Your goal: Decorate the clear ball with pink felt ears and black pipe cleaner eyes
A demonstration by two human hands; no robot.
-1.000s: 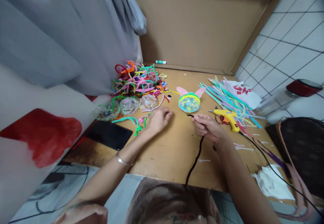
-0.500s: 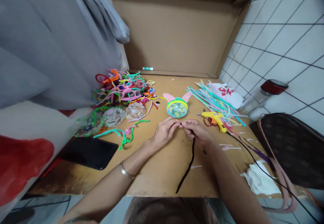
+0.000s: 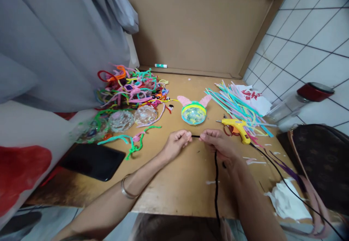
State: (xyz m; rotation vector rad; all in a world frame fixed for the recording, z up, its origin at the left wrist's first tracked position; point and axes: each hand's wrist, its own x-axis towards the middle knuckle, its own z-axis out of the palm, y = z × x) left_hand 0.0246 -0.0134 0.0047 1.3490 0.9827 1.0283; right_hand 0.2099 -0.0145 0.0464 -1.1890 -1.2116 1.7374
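Note:
A black pipe cleaner [image 3: 216, 186] is stretched between my hands, a short piece of it showing in the gap. My left hand [image 3: 177, 144] pinches one end between thumb and fingers. My right hand [image 3: 218, 144] grips it a little farther along, and the long tail hangs from there past the table's front edge. Just beyond my hands sits a clear round ornament [image 3: 193, 113] with a yellow and green band, a blue rim and two pink fuzzy ears. To the right of my right hand lies a yellow hot glue gun [image 3: 237, 126].
A tangled heap of coloured pipe cleaners [image 3: 133, 88] lies at the left, near clear domes [image 3: 145, 116] and a black phone [image 3: 95, 161]. Straight pipe cleaners [image 3: 237, 103], a bottle [image 3: 305, 99], a brown bag [image 3: 321, 161] and crumpled tissue [image 3: 289, 201] are at the right.
My hands have moved apart, opening a gap with the black pipe cleaner taut across it. Its tail now hangs straighter, over the table edge. The camera view has shifted slightly.

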